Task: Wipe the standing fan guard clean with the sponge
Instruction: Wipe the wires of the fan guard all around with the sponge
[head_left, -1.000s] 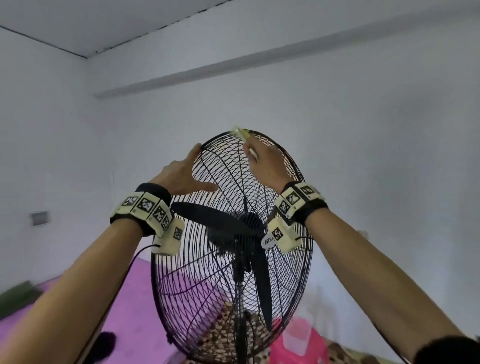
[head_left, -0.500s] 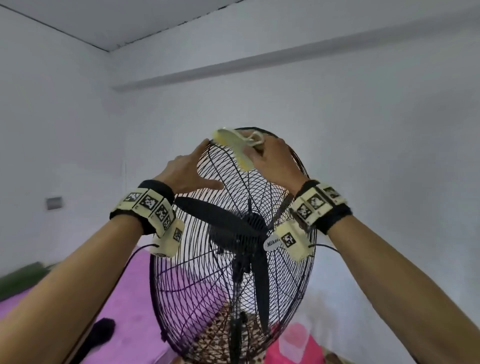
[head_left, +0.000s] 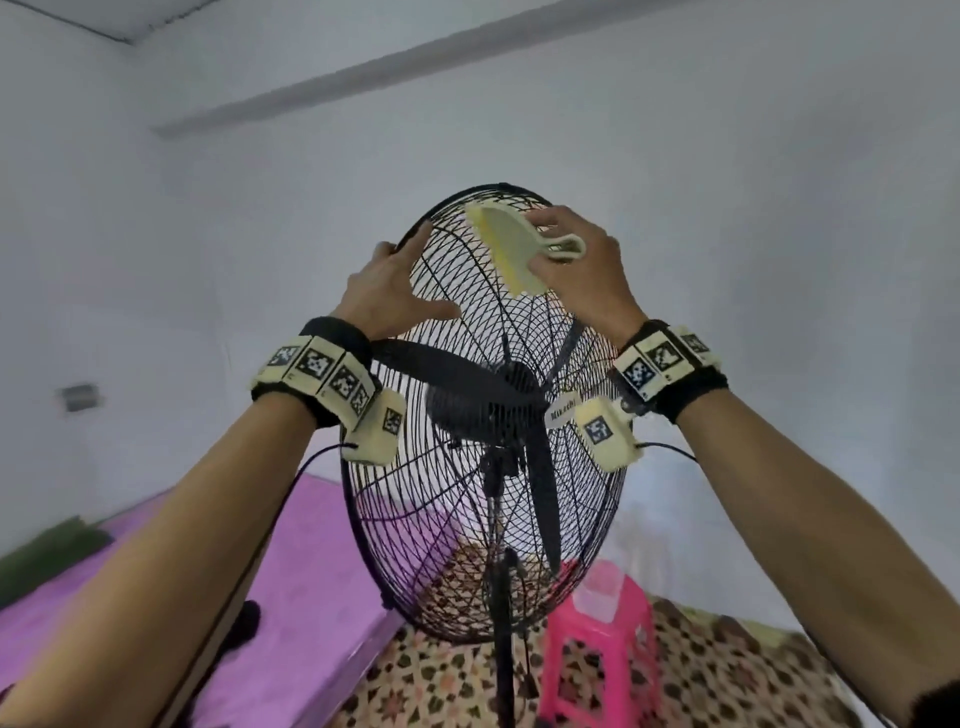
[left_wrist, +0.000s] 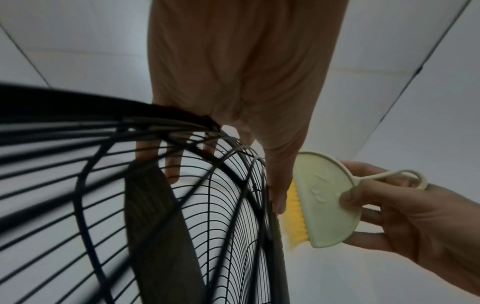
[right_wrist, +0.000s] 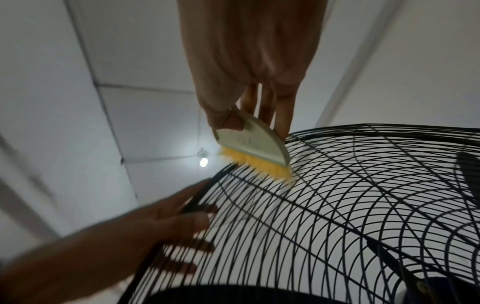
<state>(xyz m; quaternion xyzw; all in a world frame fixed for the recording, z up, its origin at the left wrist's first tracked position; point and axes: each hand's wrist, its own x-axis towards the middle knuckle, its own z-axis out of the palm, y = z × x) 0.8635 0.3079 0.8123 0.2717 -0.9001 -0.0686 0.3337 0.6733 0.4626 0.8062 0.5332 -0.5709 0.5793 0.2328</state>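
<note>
Right hand (head_left: 587, 275) pinches the yellow-bristled sponge (head_left: 511, 247) against the fan guard (head_left: 467, 493); left hand (head_left: 387, 291) grips its rim — a "Mikachi" badge (head_left: 562, 408) below, partly hidden.

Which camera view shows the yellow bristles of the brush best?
The right wrist view: the yellow bristles touch the fan guard wires. The left wrist view shows them edge-on, partly hidden; the head view shows a thin strip.

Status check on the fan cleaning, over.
Left hand steadies the guard at its upper rim. Right hand grips the brush, yellow bristles on the top wires. Nothing in the way.
</note>
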